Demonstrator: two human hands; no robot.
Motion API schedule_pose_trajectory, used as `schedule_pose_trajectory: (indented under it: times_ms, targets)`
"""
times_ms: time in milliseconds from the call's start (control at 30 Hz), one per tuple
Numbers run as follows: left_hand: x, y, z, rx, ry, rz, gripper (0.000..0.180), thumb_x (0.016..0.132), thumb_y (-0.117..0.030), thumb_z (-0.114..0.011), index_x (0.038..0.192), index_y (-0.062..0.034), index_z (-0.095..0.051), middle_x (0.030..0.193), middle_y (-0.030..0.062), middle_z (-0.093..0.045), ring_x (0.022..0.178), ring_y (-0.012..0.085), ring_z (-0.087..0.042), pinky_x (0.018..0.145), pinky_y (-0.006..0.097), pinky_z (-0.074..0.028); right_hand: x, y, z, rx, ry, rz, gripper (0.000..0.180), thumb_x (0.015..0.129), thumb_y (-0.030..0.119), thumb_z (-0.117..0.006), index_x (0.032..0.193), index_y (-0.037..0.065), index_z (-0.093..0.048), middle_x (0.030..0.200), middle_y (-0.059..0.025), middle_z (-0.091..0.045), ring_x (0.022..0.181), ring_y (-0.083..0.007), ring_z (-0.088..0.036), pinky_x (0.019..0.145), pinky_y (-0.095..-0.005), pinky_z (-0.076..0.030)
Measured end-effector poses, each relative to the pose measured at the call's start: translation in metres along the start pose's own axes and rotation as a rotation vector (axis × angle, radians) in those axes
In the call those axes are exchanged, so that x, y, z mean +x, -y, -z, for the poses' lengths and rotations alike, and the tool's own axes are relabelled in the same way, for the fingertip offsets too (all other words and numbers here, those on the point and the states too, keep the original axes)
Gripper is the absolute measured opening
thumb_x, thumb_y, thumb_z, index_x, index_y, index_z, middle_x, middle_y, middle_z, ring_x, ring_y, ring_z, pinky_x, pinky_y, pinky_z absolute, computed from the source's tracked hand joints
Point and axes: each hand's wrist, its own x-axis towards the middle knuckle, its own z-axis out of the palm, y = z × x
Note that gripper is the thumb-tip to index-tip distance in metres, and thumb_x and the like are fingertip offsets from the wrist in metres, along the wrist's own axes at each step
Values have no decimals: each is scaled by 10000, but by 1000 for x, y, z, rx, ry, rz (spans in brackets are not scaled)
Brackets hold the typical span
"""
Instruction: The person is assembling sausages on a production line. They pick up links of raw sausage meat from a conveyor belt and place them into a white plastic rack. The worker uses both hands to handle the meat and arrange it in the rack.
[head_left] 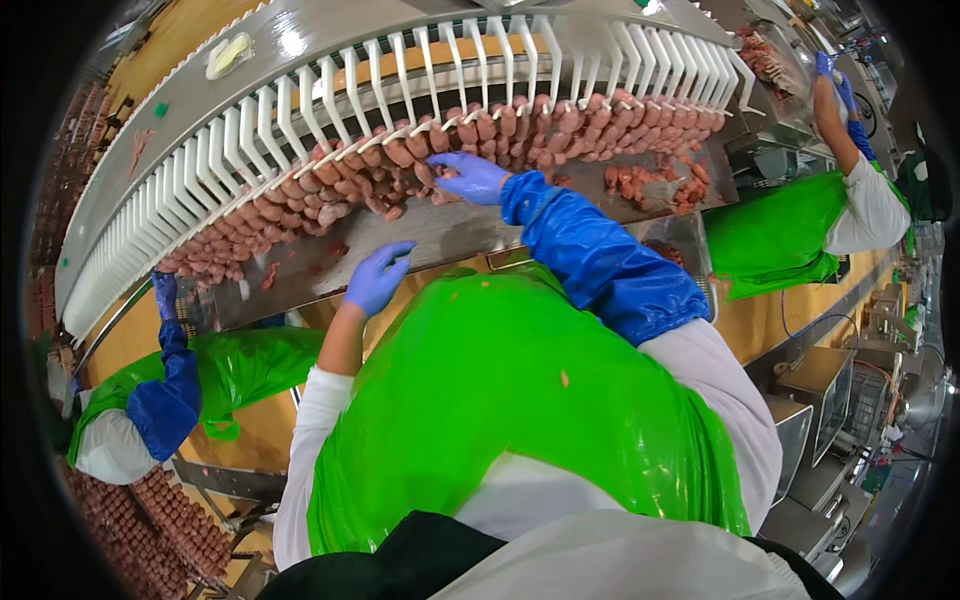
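My right hand (470, 177), in a blue glove with a blue sleeve cover, reaches up into a row of pink sausage links (520, 125) lying along the white comb-like dividers (330, 100); its fingers touch the links, and whether they grip one I cannot tell. My left hand (376, 277), also blue-gloved, hovers with fingers spread over the steel tray (450, 230) below the sausages, holding nothing. My green plastic apron (500, 400) fills the lower middle.
A co-worker in a green apron and blue sleeve (170, 385) stands at my left, beside racks of sausages (150, 520). Another person in a green apron (790, 225) works at my right, arm raised. Steel boxes (820, 400) stand at the right.
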Motion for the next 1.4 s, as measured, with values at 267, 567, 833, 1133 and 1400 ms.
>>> schedule_pose_trajectory:
  times_ms: [267, 567, 833, 1133, 1400]
  targets:
    - [23, 17, 6, -267, -41, 72, 336, 953, -106, -549, 1274, -12, -590, 1222, 106, -640, 1123, 173, -602, 989, 325, -450, -102, -110, 51, -73, -215, -57, 265, 940, 255, -539, 997, 9, -620, 945, -171, -640, 892, -318, -619, 809, -417, -482]
    - [188, -262, 107, 203, -394, -536, 241, 984, -112, -525, 1171, -49, -664, 1125, 67, -663, 1058, 158, -602, 972, 317, -451, -244, -232, 145, 227, -485, -491, 191, 901, 186, -635, 991, 18, -649, 913, -46, -658, 862, -131, -603, 807, -293, -486]
    - [389, -393, 121, 1185, -587, -755, 209, 826, -225, -631, 986, -108, -700, 921, 117, -708, 1149, 337, -570, 1046, 434, -415, -295, -254, 228, 132, -517, -475, 166, 925, 128, -586, 1034, 16, -643, 964, -63, -672, 924, -146, -620, 854, -290, -485]
    - [447, -410, 159, 397, -354, -178, 199, 873, -169, -530, 778, -59, -665, 679, 72, -609, 589, 221, -597, 573, 325, -488, -351, -241, 323, 177, -684, -403, 138, 947, 62, -534, 1019, 10, -639, 1003, -73, -655, 951, -157, -608, 885, -296, -474]
    - [390, -510, 204, -588, -241, -362, 232, 924, -180, -451, 762, -54, -558, 639, 19, -536, 509, 146, -533, 481, 257, -472, -258, -114, 394, 64, -682, 49, 165, 951, 72, -517, 1034, -1, -639, 1033, -80, -622, 980, -174, -579, 916, -322, -441]
